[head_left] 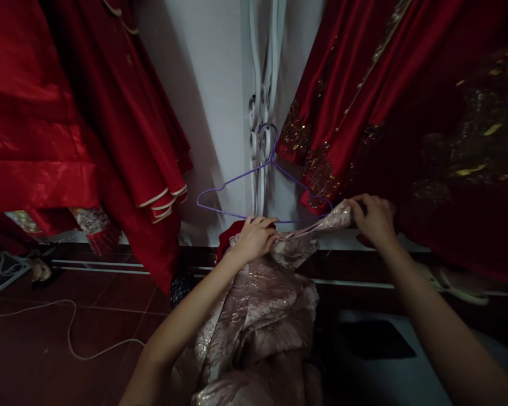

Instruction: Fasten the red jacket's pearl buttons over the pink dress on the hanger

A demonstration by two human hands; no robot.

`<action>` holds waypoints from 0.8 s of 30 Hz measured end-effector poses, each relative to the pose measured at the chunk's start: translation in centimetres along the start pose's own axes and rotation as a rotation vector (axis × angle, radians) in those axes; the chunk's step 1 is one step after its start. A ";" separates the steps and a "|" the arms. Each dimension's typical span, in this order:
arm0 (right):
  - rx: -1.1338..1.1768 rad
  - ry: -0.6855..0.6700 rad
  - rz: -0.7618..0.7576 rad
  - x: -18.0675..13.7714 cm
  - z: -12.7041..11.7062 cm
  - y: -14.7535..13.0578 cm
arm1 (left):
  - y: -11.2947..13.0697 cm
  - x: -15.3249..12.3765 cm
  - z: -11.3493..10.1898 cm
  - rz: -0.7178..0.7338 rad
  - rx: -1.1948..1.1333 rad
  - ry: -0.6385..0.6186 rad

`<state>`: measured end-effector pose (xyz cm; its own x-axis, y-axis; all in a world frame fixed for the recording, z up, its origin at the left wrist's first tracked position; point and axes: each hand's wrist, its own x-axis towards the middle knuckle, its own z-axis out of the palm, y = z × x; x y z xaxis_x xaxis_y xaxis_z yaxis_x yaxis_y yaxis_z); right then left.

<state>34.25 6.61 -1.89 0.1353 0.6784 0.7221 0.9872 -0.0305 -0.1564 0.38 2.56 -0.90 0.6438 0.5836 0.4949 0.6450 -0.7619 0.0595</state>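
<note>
- Nearest me: pink brocade garment (262,316), shiny floral weave, hangs bunched between my two forearms at centre bottom.
- Near left: white cable (70,332) loops loose over the dark red floor tiles (110,304).
- Near right: pale boxy object (389,361), dim, can't tell what it is.
- Left hand (254,237): fingers curled shut on the garment's top edge, right at the hanger's bottom bar. A bit of red cloth (228,234) shows just left of it.
- Right hand (375,217): fingers curled, pinching the garment's upper corner, stretched out to the right by the hanger's right end.
- Purple wire hanger (237,177): just beyond the hands, hook caught on the white scrolled metalwork (262,84).
- Far: white wall (211,84) behind the metalwork.
- Far left: plain red robes (122,113) with cream trim, hanging.
- Far right: red garments with gold embroidery (364,84), hanging.
</note>
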 end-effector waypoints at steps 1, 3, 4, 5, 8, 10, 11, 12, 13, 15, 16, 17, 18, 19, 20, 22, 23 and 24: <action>0.010 -0.005 -0.004 0.0 0.1 0.2 | 0.0 -0.1 -0.1 0.004 0.004 0.003; 0.026 -0.010 -0.011 0.1 0.3 0.5 | -0.1 -0.2 -0.3 0.008 0.011 0.008; 0.028 -0.010 -0.016 0.1 0.4 0.6 | -0.1 -0.2 -0.4 0.009 0.014 0.008; 0.025 -0.008 -0.019 0.1 0.4 0.8 | -0.1 -0.2 -0.4 0.010 0.016 0.007; 0.004 -0.007 -0.017 0.2 0.4 1.0 | -0.1 -0.2 -0.5 0.021 0.022 0.005; 0.011 -0.014 -0.009 0.4 0.3 1.1 | -0.1 -0.2 -0.4 0.024 0.026 0.015; 0.022 -0.020 -0.003 0.5 0.2 1.2 | -0.1 -0.2 -0.4 0.023 0.029 0.021; 0.033 -0.030 0.004 0.6 0.2 1.2 | -0.1 -0.2 -0.3 0.020 0.032 0.026; 0.040 -0.038 0.012 0.7 0.2 1.3 | -0.1 -0.3 -0.3 0.018 0.036 0.030; 0.033 -0.047 0.023 0.8 0.3 1.5 | -0.1 -0.3 -0.3 0.016 0.047 0.036; 0.020 -0.045 0.026 0.9 0.4 1.7 | -0.1 -0.4 -0.3 0.014 0.053 0.039; 0.005 -0.039 0.024 0.8 0.5 1.8 | -0.1 -0.4 -0.3 0.012 0.058 0.042; -0.010 -0.032 0.018 0.8 0.6 1.9 | 0.0 -0.5 -0.4 0.009 0.062 0.044; -0.021 -0.025 0.010 0.8 0.7 2.0 | 0.0 -0.6 -0.4 0.006 0.063 0.047; -0.028 -0.017 0.004 0.7 0.8 2.1 | 0.1 -0.6 -0.5 0.005 0.061 0.048; -0.023 -0.007 -0.005 0.7 0.8 2.1 | 0.1 -0.7 -0.6 0.005 0.053 0.048; -0.012 -0.006 -0.007 0.7 0.8 2.1 | 0.1 -0.7 -0.7 0.007 0.048 0.046; 0.001 -0.006 -0.009 0.7 0.8 2.1 | 0.1 -0.6 -0.7 0.009 0.043 0.043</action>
<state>36.31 7.58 -2.25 0.1261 0.6829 0.7195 0.9883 -0.0236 -0.1508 -0.24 1.88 -0.60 0.6324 0.5634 0.5317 0.6568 -0.7538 0.0175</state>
